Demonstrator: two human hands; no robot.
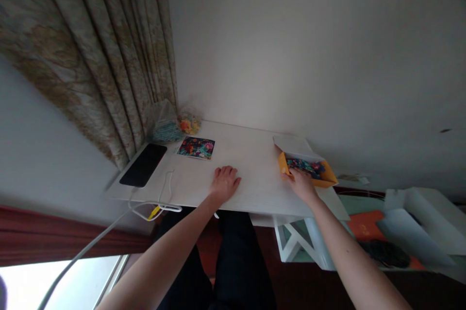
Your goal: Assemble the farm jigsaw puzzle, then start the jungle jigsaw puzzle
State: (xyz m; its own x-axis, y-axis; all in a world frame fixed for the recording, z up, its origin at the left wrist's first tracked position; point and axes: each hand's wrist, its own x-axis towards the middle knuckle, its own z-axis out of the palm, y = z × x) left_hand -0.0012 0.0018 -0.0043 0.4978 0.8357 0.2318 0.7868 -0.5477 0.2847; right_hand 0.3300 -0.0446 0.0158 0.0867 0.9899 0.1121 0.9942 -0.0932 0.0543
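My left hand [224, 182] lies palm down on the white tabletop [251, 154], its fingers stretched out and holding nothing. At the right end of the table, my right hand [303, 184] is closed over the near left corner of an open yellow box [329, 177], with fingers over the rim and the thumb outside. Colourful printed pieces [309, 166] fill the box; their exact kind is too small to tell. The box's white lid [293, 144] stands raised behind it. A square card [196, 147] with a dark floral print rests left of my left hand.
A black phone [143, 165] lies at the left end, near a white cable [109, 230]. Clear bags hold blue items [166, 131] and orange-yellow bits [190, 124] by the curtain [127, 57]. Lower right, a glass shelf carries an orange item [366, 225] and white boxes [429, 217].
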